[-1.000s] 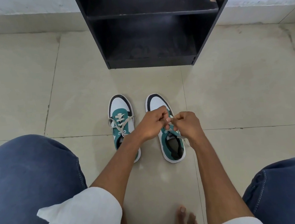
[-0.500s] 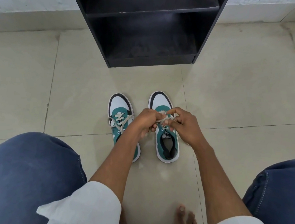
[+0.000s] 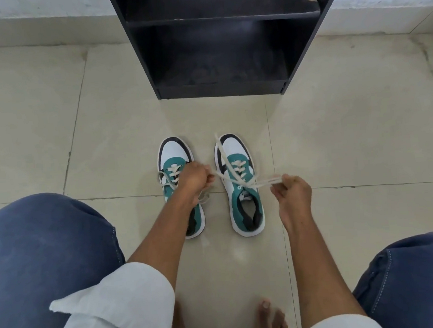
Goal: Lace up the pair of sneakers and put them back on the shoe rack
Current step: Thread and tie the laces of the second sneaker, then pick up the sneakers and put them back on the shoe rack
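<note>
The tiled floor (image 3: 337, 133) carries everything, and the black shoe rack (image 3: 221, 47) stands on it well beyond both grips, its lower shelf bare. Blue-jeaned knees (image 3: 37, 268) frame the near edge, with white sleeves (image 3: 113, 309) rolled above the forearms and a bare foot (image 3: 271, 320) low between them. The two green-and-white sneakers stand side by side on the floor, toes toward the rack. The left sneaker (image 3: 174, 154) lies partly under the left hand, its lace already tied. The right sneaker (image 3: 240, 187) sits between the two grips. The left hand (image 3: 194, 178) is closed in a fist on one end of the white lace (image 3: 237, 180). The right hand (image 3: 291, 190), out past the shoe's right side, pinches a loop of it. The lace stretches taut across the tongue from one grip to the other, a loose end trailing toward the toe.
</note>
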